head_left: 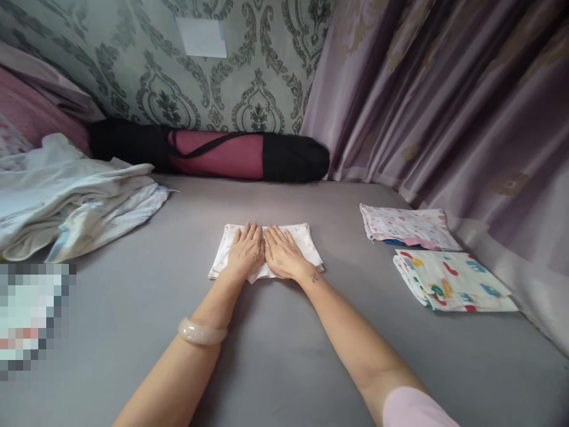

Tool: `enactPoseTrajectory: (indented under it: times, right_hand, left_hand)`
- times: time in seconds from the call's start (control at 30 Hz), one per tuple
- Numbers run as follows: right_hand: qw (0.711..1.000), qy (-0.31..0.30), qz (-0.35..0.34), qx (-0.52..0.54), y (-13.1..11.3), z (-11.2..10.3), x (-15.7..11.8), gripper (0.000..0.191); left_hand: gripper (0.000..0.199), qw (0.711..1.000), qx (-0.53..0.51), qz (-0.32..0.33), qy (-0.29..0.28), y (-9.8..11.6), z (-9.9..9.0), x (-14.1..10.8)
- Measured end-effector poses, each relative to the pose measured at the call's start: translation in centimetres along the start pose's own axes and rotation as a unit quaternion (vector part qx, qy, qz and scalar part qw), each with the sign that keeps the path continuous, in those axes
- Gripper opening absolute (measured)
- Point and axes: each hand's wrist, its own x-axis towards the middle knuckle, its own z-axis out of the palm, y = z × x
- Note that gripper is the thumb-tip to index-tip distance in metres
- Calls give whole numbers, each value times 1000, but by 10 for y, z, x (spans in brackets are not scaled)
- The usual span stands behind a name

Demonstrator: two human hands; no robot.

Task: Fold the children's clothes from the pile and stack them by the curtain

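A folded white cloth with a faint print lies on the grey sheet near the middle of the view. Both hands rest flat on top of it, side by side, with their inner edges close together. My left hand has its fingers stretched out and pointing away from me. On the right half of the cloth lies my right hand, palm down, fingers extended and angled slightly left. Neither hand grips the cloth; its corners show beyond them.
At the right lie a folded pink-patterned cloth and a folded cloth with colourful prints. Rumpled pale cloths lie at the left. A black and maroon long bag rests against the wall, beside a purple curtain.
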Motion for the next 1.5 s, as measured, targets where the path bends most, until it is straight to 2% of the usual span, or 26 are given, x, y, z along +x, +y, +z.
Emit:
enactPoseTrajectory:
  times: [0.27,0.47,0.67,0.83,1.1,1.2,1.27,1.4,1.43,1.5]
  right_hand:
    - [999,-33,24,14,1,-8,-1,62]
    - [996,-16,83,-9,7,-8,-2,63]
    - [985,5,169,-35,28,-10,-1,63]
    - [973,-6,227,-41,46,-17,-2,64]
    - [962,-19,269,-27,61,-23,-6,64]
    - [964,-10,263,-26,54,-30,-6,65]
    - [971,10,236,-29,43,-37,-5,65]
    - [988,62,139,-37,15,-39,-4,63]
    - [991,57,117,-38,9,-36,-4,63]
    - [995,18,88,-36,0,-25,-5,62]
  left_hand:
    - [57,999,28,-20,25,0,4,-1]
    - [67,995,35,-83,30,-6,2,-2]
    - [69,993,23,-113,33,-10,0,-2]
    - [70,988,-2,-155,5,-18,-5,-1]
    - [67,982,-21,-188,0,-43,-5,-1]
    - [68,980,-20,-197,0,-39,-14,0]
    - [68,983,-9,-182,27,-28,-23,0]
    - [62,992,21,-81,97,3,-29,-2]
    - [61,993,26,-65,93,9,-26,-3]
    - [59,997,30,-50,48,15,-15,-5]
